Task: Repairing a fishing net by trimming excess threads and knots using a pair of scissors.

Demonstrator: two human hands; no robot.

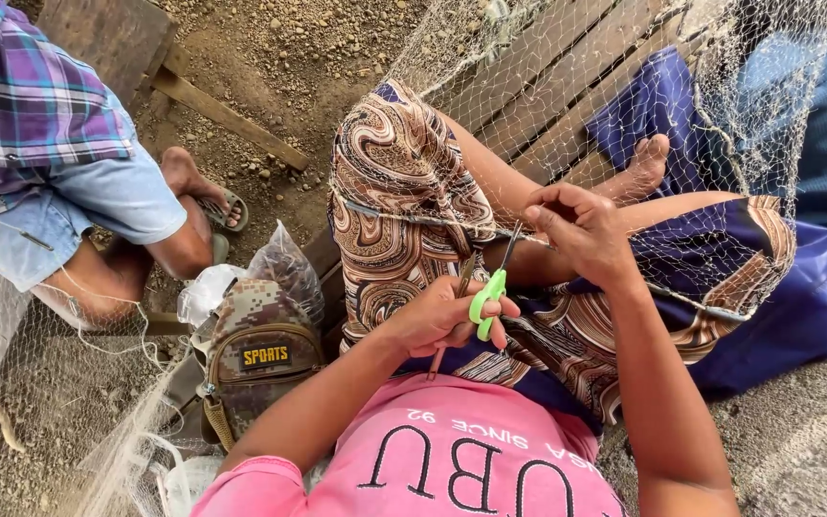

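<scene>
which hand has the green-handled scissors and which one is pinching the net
The left hand holds the green-handled scissors, blades pointing up. The right hand holds no tool; its fingertips pinch the net.

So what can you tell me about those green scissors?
The scissors are small, with bright green plastic-looking handle loops and thin dark blades. The left hand holds them, fingers through the loops. The blades point up and away toward the right hand, which pinches the net just above the tips. They sit over the person's lap, above the patterned cloth. Whether the blades are open or closed is too fine to tell.
</scene>
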